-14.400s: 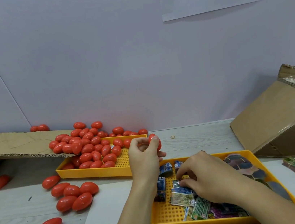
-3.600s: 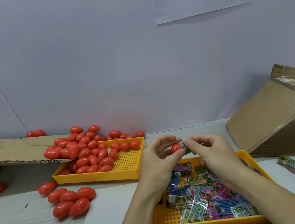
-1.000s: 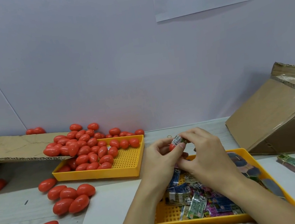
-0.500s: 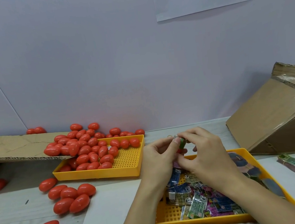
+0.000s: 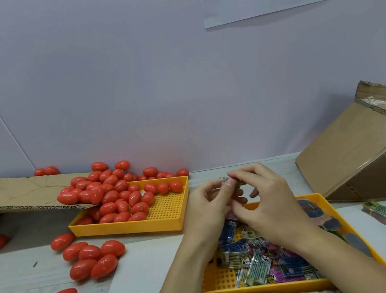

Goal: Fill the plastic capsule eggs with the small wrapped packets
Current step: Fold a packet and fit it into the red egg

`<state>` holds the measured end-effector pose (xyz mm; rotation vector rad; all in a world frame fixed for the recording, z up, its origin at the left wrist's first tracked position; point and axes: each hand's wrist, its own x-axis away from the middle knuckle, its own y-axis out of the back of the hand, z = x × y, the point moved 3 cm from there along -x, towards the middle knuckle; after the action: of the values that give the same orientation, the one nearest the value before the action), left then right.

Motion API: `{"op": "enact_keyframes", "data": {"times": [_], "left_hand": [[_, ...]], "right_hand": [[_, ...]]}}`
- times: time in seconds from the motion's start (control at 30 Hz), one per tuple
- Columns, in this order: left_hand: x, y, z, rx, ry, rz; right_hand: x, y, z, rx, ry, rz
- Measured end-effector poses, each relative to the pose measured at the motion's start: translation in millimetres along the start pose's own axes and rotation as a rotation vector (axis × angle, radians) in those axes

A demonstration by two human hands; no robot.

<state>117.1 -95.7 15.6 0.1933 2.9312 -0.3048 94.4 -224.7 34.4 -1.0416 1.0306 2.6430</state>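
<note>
My left hand (image 5: 207, 206) and my right hand (image 5: 266, 200) meet above the far edge of the near yellow tray (image 5: 268, 287). Between their fingertips sits a small wrapped packet (image 5: 231, 182), greenish and crumpled, pinched by both. A red capsule egg half (image 5: 236, 196) peeks out under the fingers, mostly hidden in my left hand. The near tray holds several loose wrapped packets (image 5: 255, 261). A second yellow tray (image 5: 148, 223) at the left holds a heap of red capsule eggs (image 5: 117, 196).
Several loose red eggs (image 5: 91, 257) lie on the table left of my arms. A cardboard flap (image 5: 20, 193) overhangs the egg tray. A tilted cardboard box (image 5: 366, 151) stands at the right, with bundled packets (image 5: 385, 215) in front of it. A wall rises just behind.
Both hands stayed together above the tray. The packet was twisted and pressed down between the fingertips, so less of it and of the red egg shows now.
</note>
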Motion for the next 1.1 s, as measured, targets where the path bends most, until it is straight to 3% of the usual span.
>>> {"op": "enact_keyframes", "data": {"times": [0.1,0.23,1.1], "left_hand": [[0.3,-1.8,-2.6,0.215,0.099,0.033],[1.8,-4.6,-3.6,0.315,0.168,0.117],[4.9,-12.5,3.4,0.231,0.2,0.222]], "right_hand": [[-0.1,0.9,1.8,-0.061,-0.004,-0.043],[-1.7,3.2,2.4,-0.044,0.004,-0.086],[0.3,-0.7,-1.4,-0.093,-0.017,0.01]]}}
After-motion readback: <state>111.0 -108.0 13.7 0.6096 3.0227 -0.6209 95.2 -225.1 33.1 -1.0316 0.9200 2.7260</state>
